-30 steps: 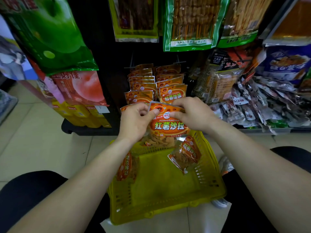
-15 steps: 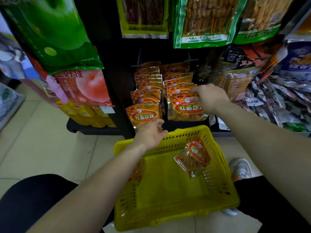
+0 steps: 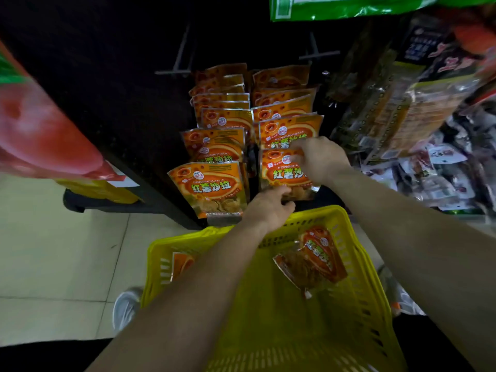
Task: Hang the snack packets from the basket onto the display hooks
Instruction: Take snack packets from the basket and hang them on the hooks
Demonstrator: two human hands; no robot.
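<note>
Below both forearms sits a yellow basket [image 3: 371, 299]. One orange snack packet [image 3: 315, 260] lies inside it under the right forearm, tilted against the far right corner. A second packet [image 3: 182, 265] stands against the basket wall to the left of the left forearm. A pale shoe [image 3: 125, 308] shows on the tiled floor [image 3: 53, 259], further out to the left.

Beyond the basket rim, the left hand [image 3: 268, 209] has its fingers curled at the bottom edge of the hanging packet [image 3: 277, 174]. Whether it pinches that edge or only touches it is unclear. The right hand [image 3: 320, 159], just above and beyond the left, curls its fingers over the packet's upper right part and grips it.

Left of both hands hangs the front packet of a neighbouring row [image 3: 212, 187]. Behind the hands, two rows of matching orange packets [image 3: 228, 103] recede towards the dark back panel, where metal hooks [image 3: 178, 53] stick out above them.
</note>
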